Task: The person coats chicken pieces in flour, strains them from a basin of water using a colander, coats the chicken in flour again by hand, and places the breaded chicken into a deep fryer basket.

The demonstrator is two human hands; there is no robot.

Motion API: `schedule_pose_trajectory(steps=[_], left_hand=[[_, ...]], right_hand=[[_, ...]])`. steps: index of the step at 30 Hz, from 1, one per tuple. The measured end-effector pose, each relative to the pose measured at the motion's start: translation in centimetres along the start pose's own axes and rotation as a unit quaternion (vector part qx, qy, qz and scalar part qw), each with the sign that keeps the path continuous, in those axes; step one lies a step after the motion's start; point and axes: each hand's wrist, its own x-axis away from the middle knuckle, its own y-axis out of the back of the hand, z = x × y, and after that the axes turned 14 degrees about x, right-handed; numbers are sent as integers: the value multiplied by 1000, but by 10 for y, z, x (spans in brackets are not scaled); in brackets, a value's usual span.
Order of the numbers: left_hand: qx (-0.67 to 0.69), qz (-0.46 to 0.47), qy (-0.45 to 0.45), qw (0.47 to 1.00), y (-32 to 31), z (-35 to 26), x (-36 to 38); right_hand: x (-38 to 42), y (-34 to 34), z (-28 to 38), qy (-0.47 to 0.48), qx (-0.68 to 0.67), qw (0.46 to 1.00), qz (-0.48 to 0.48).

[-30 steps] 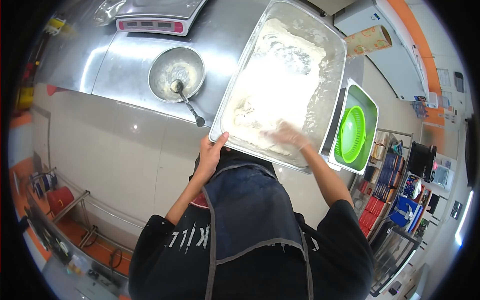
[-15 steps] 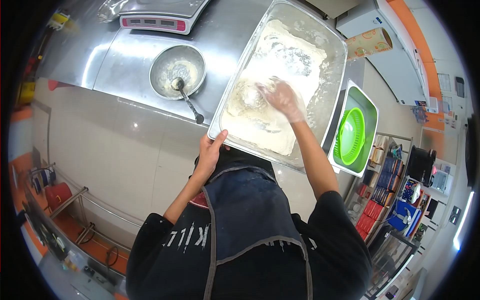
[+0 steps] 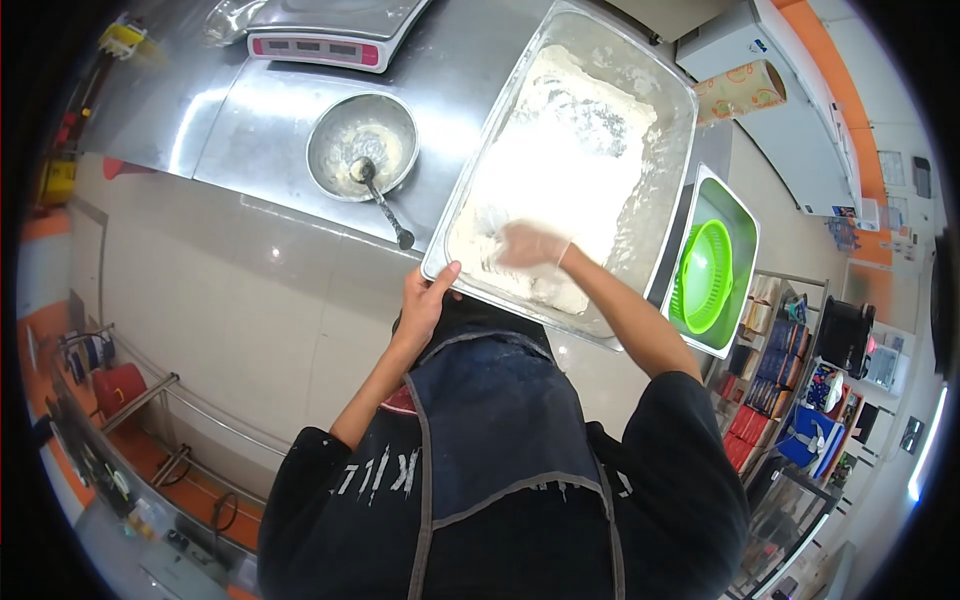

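A deep metal pan [image 3: 668,95] with white flour [image 3: 570,150] spread over its bottom lies on the steel table, its near end jutting past the table edge. My left hand [image 3: 424,300] grips the pan's near left corner, thumb over the rim and fingers underneath. Inside the pan, my right hand [image 3: 533,248] is low over the flour near the front. Motion smears its fingers, so I cannot make out their pose or whether they hold anything. Flour coats this hand up to the wrist.
Left of the pan sits a steel bowl [image 3: 318,150] with a black-handled spoon [image 3: 385,208] in it. A scale [image 3: 318,50] stands behind. On the right, a metal tray [image 3: 742,235] holds a green basket [image 3: 704,275]. A wrap roll [image 3: 740,92] lies at the pan's far right.
My right hand has moved toward the near left part of the pan, over the flour. My left hand keeps its hold on the corner. The view has shifted slightly.
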Motion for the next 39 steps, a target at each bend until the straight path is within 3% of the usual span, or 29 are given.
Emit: schedule_pose_trajectory(steps=[2,4,6,8,10,11,14,15,19,22,25,28,29,35,38,39], left_hand=[[-5,4,-2,1000,1,2,0],[-7,5,2,1000,1,0,0],[-8,-7,9,1000,-1,-2,2],[-11,-8,9,1000,-1,-1,1],[-15,0,2,1000,2,2,0],[-15,1,-2,1000,1,1,0],[-16,2,-10,1000,-2,-4,1],[-17,-1,-10,1000,-2,-4,2],[-28,-13,-16,999,-5,-8,2],[-53,-3,-11,999,-4,-11,3],[-38,-9,-11,999,-2,-6,3],[-41,-1,-16,999,-2,-6,3],[-37,1,-13,999,-2,-7,3],[-34,-3,-14,999,-3,-8,2],[-41,-6,-14,999,-4,-10,3],[-40,-3,-14,999,-4,-9,2]], right_hand=[[14,9,-14,-74,-96,993,-1],[23,24,-21,-110,-33,991,-74],[26,18,-27,-157,-141,971,-111],[30,28,-11,-175,-83,976,-103],[36,62,51,-153,143,977,-41],[29,43,54,-149,161,972,-81],[2,-12,42,-1,148,978,-147],[-5,-8,31,32,115,993,-5],[6,27,16,46,-166,985,-7],[10,11,-31,-67,-281,955,-68],[32,78,12,-171,5,983,-66],[-1,27,3,-105,215,933,-269],[0,32,24,-132,233,930,-252],[-23,7,46,61,118,991,6],[-21,26,44,63,-46,992,103],[-17,30,43,57,-68,995,37]])
